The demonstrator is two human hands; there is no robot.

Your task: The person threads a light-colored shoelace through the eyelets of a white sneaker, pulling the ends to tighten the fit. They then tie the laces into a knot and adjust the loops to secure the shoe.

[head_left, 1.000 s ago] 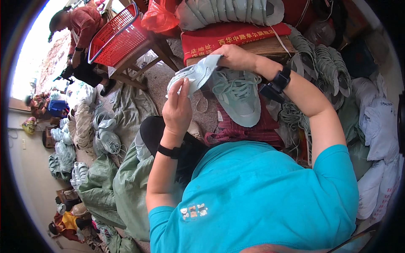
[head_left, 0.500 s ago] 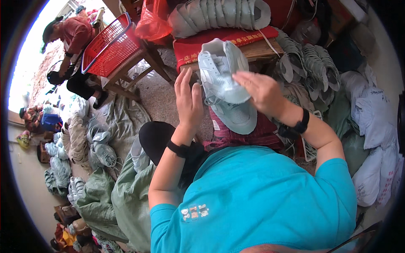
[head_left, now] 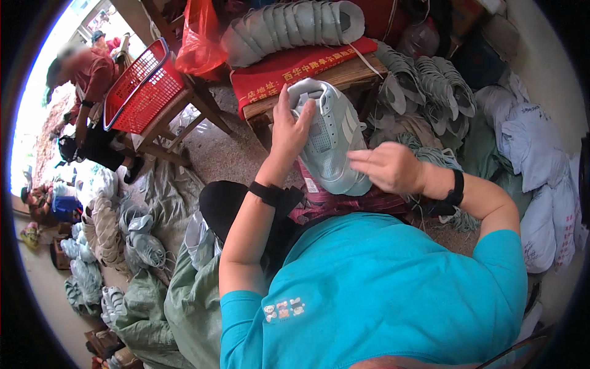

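A pale grey-green shoe upper (head_left: 335, 144) with a mesh front and empty eyelets lies in front of me, its toe toward my body. My left hand (head_left: 291, 130) is closed on its left side near the ankle opening, thumb over the tongue. At the right side of the toe, my right hand (head_left: 386, 167) has its fingers pressed together, touching or just off the edge. Whatever those fingers hold, if anything, is too small to make out. Dark red striped cloth (head_left: 307, 209) covers my lap below the shoe upper.
A wooden bench (head_left: 344, 77) ahead carries a red cloth (head_left: 252, 83) and a row of nested shoe uppers (head_left: 295, 31). More uppers (head_left: 445, 92) lie at the right beside white bags (head_left: 541, 160). At left stand a red basket (head_left: 138, 89) on a stool and a seated person (head_left: 92, 74).
My left hand, held open beside the work before, now grips the shoe upper. My right hand has moved off its front to the right side of the toe. The whole view has shifted slightly.
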